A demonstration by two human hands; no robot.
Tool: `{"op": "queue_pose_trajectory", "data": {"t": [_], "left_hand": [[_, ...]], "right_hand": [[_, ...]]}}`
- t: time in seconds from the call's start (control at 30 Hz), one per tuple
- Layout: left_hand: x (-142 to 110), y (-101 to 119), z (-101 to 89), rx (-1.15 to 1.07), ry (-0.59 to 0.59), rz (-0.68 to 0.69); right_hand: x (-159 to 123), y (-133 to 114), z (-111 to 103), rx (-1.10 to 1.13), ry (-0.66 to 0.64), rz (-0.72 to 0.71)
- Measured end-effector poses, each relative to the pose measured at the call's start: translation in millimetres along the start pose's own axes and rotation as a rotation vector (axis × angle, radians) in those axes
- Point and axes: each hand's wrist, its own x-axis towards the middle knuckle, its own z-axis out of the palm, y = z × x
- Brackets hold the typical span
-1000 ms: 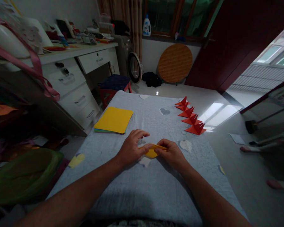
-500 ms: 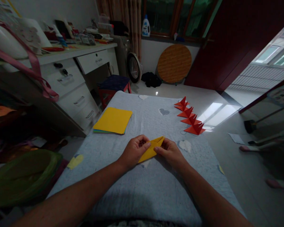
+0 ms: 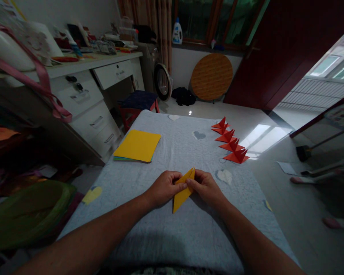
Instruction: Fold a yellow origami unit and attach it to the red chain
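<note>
Between my two hands is a folded piece of yellow origami paper (image 3: 182, 197), slanted, with one point toward me and split tips away from me. My left hand (image 3: 165, 187) pinches its left side with thumb and fingers. From the right, my right hand (image 3: 205, 186) grips it too, thumb on the front face; the thumbs nearly meet. Fingers behind the paper are partly hidden. Beyond my left hand lies a stack of square paper (image 3: 138, 146), yellow on top with blue and green edges below. Several folded red paper pieces (image 3: 236, 156) stand in a row at the right.
A pale blue cloth with hearts covers the table (image 3: 177, 244). To the left are a white desk with drawers (image 3: 88, 118), a stool (image 3: 139, 100) and a green bag-lined bin (image 3: 31, 214). A person's feet (image 3: 296, 180) are on the floor at the right.
The yellow paper has turned steeper, its lower point now aimed toward me. My left hand has shifted slightly right, bringing the thumbs closer together. The stack and red pieces stay put.
</note>
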Motion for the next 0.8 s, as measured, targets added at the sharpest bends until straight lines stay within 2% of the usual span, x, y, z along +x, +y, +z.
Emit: {"op": "queue_pose_trajectory", "data": {"t": [0.2,0.53,0.7,0.8], "left_hand": [[0,-3,0.7,0.039,-0.004,0.001],[-3,1,4.6,0.038,-0.016,0.029],[-2,0,6.5,0.012,-0.040,0.048],[-1,2,7.4,0.046,-0.010,0.069]], "right_hand": [[-3,-3,2,0.032,0.009,-0.022],[-8,-17,2,-0.036,0.098,-0.082],[-7,-16,2,-0.023,0.089,-0.071],[-7,-16,2,-0.033,0.082,-0.069]]}}
